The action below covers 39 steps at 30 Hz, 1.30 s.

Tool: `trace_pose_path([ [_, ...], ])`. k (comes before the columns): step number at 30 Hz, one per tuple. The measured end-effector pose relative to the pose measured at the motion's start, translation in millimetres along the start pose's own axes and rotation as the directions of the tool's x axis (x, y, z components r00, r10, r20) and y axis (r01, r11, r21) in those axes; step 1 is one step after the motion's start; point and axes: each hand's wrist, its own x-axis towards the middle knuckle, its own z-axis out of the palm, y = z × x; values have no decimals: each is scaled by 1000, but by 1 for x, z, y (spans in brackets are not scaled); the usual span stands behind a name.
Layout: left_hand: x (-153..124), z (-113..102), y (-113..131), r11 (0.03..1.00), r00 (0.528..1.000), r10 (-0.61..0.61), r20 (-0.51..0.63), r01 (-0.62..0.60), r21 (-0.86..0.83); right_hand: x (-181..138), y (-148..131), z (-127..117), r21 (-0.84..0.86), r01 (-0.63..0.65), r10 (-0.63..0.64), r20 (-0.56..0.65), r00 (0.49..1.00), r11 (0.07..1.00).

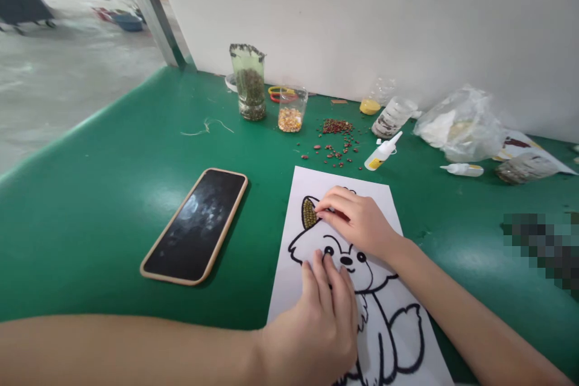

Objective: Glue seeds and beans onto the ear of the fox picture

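A white sheet of paper (283, 289) with a black-outlined cartoon fox lies on the green table. Small green beans (309, 214) fill the inside of the fox's left-hand ear. At that ear's edge, my right hand (355, 217) has its thumb and fingertips pinched together; whatever is between them is hidden or too small to name. My left hand (321, 313) rests on the sheet over the fox's face and chest, fingers stretched out. Above the sheet are scattered reddish-brown beans (337, 126) and a white glue bottle (381, 154).
A phone (194, 226) lies left of the sheet. Toward the wall stand a cut green bottle of seeds (251, 87) and a clear cup of corn kernels (290, 117), with scissors (275, 94) behind. Rightward are a jar (392, 117), a plastic bag (461, 126) and a second glue bottle (464, 170).
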Motion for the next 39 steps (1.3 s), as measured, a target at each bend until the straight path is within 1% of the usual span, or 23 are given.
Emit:
trace_pose_path([
  [11, 1, 1, -1, 1000, 1000, 9, 4, -9, -6, 1, 1, 3, -44, 14, -15, -10, 1000, 999],
  [19, 0, 1, -1, 1000, 1000, 0, 3, 0, -3, -2, 2, -2, 34, 4, -4, -14, 1000, 999],
  [23, 0, 1, -1, 1000, 1000, 0, 1, 0, -4, -8, 2, -5, -33, 84, -83, 23, 996, 996],
  [26, 1, 0, -2, 1000, 1000, 8, 0, -8, 1, -11, -1, -4, -118, 111, -114, -17, 993, 987],
  [28, 1, 0, -1, 1000, 1000, 3, 0, -3, -5, -11, -3, -3, -127, 72, -78, -42, 996, 989],
  [31, 1, 0, 0, 1000, 1000, -8, -7, 8, -11, -9, -6, 0, -101, -2, 0, -22, 1000, 995],
  [36, 0, 1, -1, 1000, 1000, -4, -4, 4, -11, -6, -7, 2, -72, -67, 66, -9, 998, 995],
  [39, 0, 1, -1, 1000, 1000, -3, -1, 3, -14, -5, -7, 3, -62, -80, 80, -5, 997, 995],
])
